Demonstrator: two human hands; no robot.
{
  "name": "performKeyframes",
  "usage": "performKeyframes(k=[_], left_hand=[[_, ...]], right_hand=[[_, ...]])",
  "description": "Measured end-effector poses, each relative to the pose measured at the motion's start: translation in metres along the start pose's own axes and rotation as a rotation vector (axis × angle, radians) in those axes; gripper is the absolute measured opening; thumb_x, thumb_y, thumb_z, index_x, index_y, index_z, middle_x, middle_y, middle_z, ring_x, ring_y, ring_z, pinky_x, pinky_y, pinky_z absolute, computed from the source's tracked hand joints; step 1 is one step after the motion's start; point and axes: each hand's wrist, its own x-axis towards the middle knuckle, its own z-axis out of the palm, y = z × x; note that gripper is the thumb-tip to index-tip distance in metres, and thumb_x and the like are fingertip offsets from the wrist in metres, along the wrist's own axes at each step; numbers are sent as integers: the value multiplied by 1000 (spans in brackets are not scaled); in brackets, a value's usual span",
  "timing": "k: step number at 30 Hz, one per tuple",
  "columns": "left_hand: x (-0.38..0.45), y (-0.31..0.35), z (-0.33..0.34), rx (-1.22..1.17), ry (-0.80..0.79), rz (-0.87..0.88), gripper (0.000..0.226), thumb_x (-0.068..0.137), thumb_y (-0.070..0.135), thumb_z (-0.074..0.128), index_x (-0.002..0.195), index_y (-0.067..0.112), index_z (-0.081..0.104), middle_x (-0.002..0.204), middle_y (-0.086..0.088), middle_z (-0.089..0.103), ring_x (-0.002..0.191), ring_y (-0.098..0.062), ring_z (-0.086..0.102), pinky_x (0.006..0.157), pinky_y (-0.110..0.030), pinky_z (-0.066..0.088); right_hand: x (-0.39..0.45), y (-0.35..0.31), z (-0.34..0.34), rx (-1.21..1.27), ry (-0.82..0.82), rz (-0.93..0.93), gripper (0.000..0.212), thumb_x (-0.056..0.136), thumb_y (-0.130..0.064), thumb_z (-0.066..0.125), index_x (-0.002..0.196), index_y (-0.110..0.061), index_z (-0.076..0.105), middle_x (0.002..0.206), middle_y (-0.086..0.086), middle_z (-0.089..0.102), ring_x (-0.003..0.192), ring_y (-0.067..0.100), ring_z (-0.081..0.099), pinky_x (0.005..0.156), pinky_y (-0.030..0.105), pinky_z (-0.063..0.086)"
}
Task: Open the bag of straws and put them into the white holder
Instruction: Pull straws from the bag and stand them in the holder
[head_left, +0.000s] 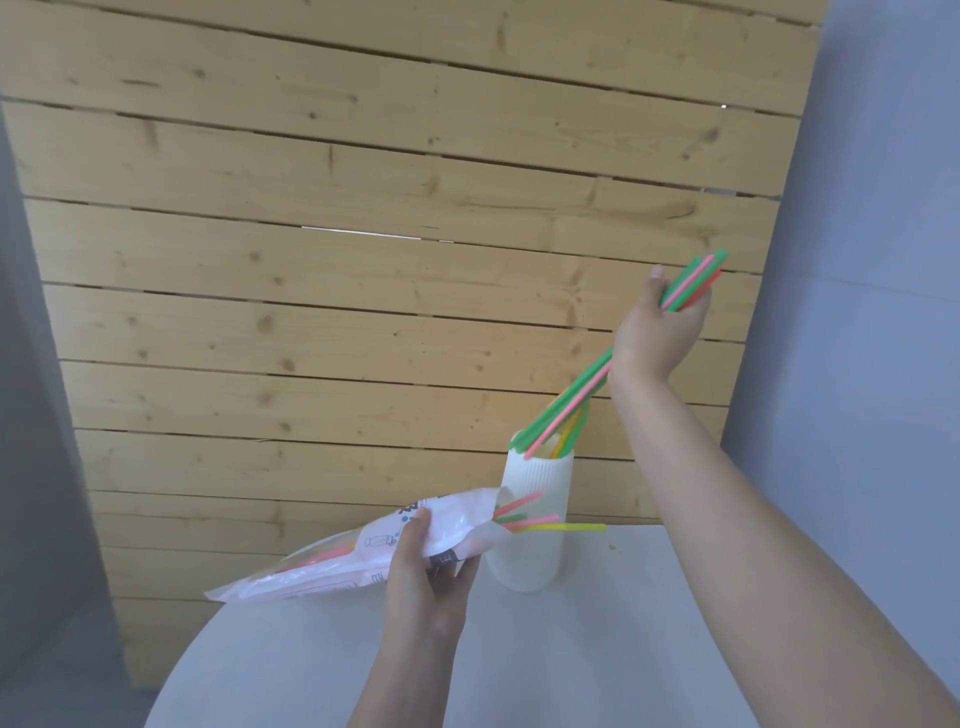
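A person's right hand (662, 325) closes around a bundle of green and pink straws (582, 392), raised above and to the right of the white holder (535, 512) that stands on the white table (597, 649) before a wooden slat wall (363, 208). The bundle's long axis slants from the hand down and leftward, and its lower ends sit at the holder's mouth, where yellow straws already lean inside. The left hand (428, 577) grips the opened bag (363, 551) near its mouth, thumb on top and fingers curled beneath (the printed plastic sags away to the left), holding it just left of the holder and tilted up toward it. A few loose straws (540, 522), pink, green and yellow, poke out of the bag's open end and cross in front of the holder's side. The right hand is the one placed for the drop: the bundle seems to need only to tip more upright and slide down its own axis into the holder, while more straws evidently remain in the bag for later handfuls.
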Motion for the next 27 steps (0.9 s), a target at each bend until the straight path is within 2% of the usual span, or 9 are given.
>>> performKeyframes(k=[4, 11, 17, 20, 23, 26, 27], left_hand=[[2, 0, 0, -17, -1, -7, 26, 91, 18, 58, 114, 6, 58, 117, -15, 61, 110, -30, 60, 75, -39, 52], [3, -1, -1, -3, -3, -6, 21, 91, 19, 58, 108, 7, 59, 115, -14, 62, 106, -29, 62, 72, -38, 52], [3, -2, -2, 7, 17, -4, 27, 90, 19, 59, 115, 7, 57, 118, -14, 59, 109, -28, 59, 74, -38, 52], [3, -2, -2, 2, 19, -8, 28, 90, 18, 60, 115, 7, 57, 118, -14, 60, 111, -29, 59, 75, -38, 52], [1, -2, -2, 0, 15, -15, 27, 90, 18, 60, 115, 6, 58, 118, -15, 60, 111, -29, 59, 73, -38, 52], [1, -2, -2, -3, 16, -22, 26, 90, 18, 60, 113, 6, 58, 117, -15, 60, 111, -29, 60, 71, -38, 52], [0, -1, -2, -6, 15, -21, 25, 90, 18, 60, 112, 7, 59, 117, -14, 60, 110, -29, 60, 71, -38, 52]], right_hand=[[8, 3, -3, -36, 19, -27, 15, 94, -32, 50, 97, -19, 42, 68, -8, 44, 58, 15, 47, 61, 34, 44], [14, 3, -10, -60, 4, 8, 13, 94, -30, 50, 97, -23, 39, 77, 3, 51, 66, 29, 52, 67, 50, 51], [-4, -3, -5, -157, -110, -124, 14, 92, -34, 51, 86, -36, 39, 67, -9, 46, 62, 27, 51, 64, 53, 53], [-12, -4, -3, -157, -198, -192, 10, 90, -37, 53, 92, -35, 43, 69, -6, 49, 64, 34, 53, 67, 55, 52], [-23, -3, -1, -180, -283, -234, 14, 89, -40, 54, 84, -44, 41, 72, 1, 51, 62, 36, 52, 65, 52, 53], [-29, 1, 1, -190, -318, -241, 15, 89, -40, 53, 85, -39, 39, 72, -2, 53, 62, 39, 56, 60, 52, 53], [-29, 3, 1, -195, -323, -230, 14, 90, -40, 52, 88, -32, 40, 71, -2, 54, 61, 38, 57, 60, 51, 54]])
